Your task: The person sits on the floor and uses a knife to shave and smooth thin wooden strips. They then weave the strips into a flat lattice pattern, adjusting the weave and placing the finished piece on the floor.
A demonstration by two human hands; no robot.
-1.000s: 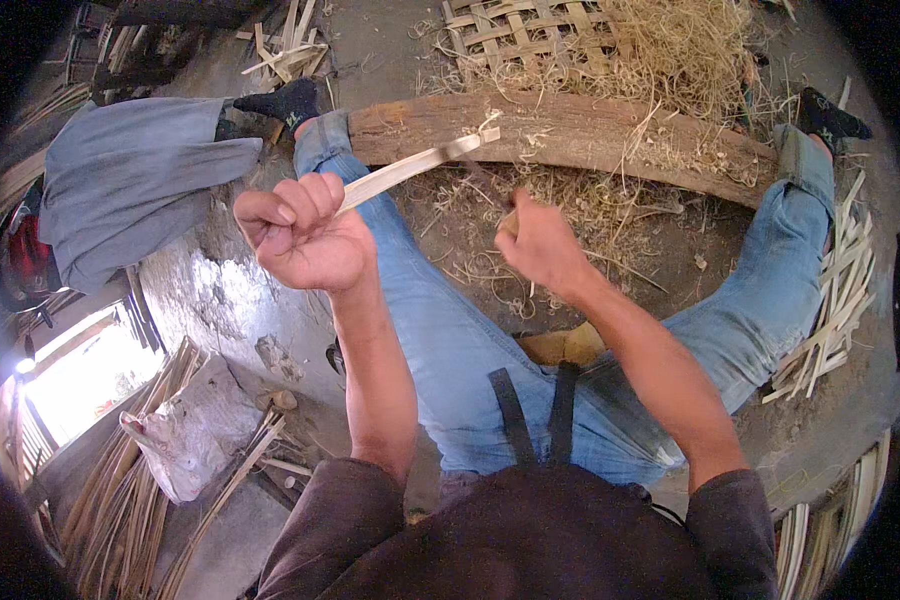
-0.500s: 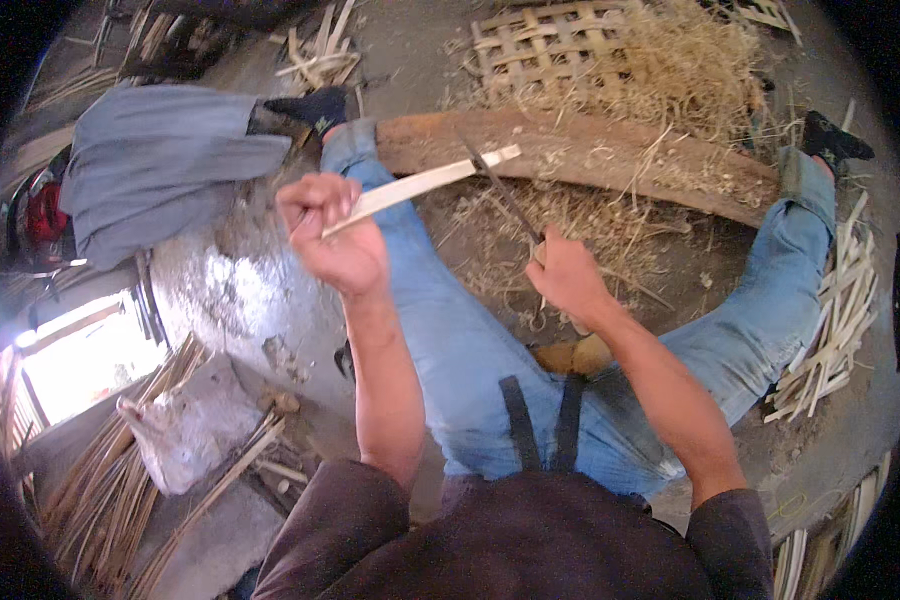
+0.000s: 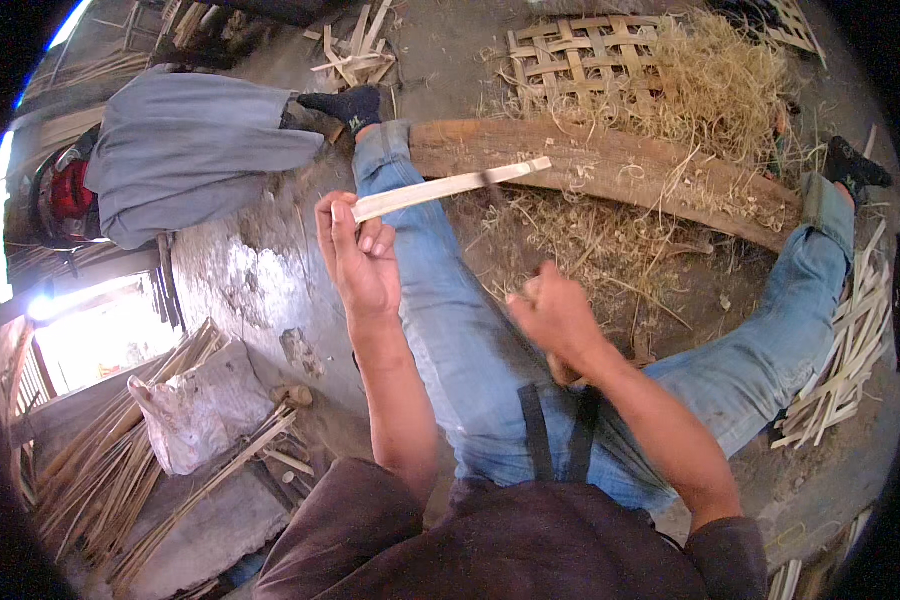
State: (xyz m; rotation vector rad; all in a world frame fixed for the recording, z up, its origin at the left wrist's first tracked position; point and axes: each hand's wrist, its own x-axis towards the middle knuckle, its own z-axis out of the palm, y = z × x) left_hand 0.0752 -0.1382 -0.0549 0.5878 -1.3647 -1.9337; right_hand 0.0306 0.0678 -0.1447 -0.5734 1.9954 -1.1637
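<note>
The left hand (image 3: 362,258) is closed firmly on one end of a pale bamboo strip (image 3: 450,186), which points toward two o'clock above the wooden log (image 3: 610,165) — probably so the free end stays steady. The right hand (image 3: 550,318) is blurred; it seems closed, but I cannot tell on what. At eight o'clock a white sack (image 3: 205,405) lies among bamboo sticks — its contents are hidden.

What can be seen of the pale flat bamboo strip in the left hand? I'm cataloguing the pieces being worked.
The pale flat bamboo strip is long, thin and straight, cream-coloured with a squarely cut far end. It slants slightly upward to the right above the left thigh. The left hand grips its near end, fingers wrapped around it. A thin dark blur crosses it near the far end; what that is cannot be told.
</note>
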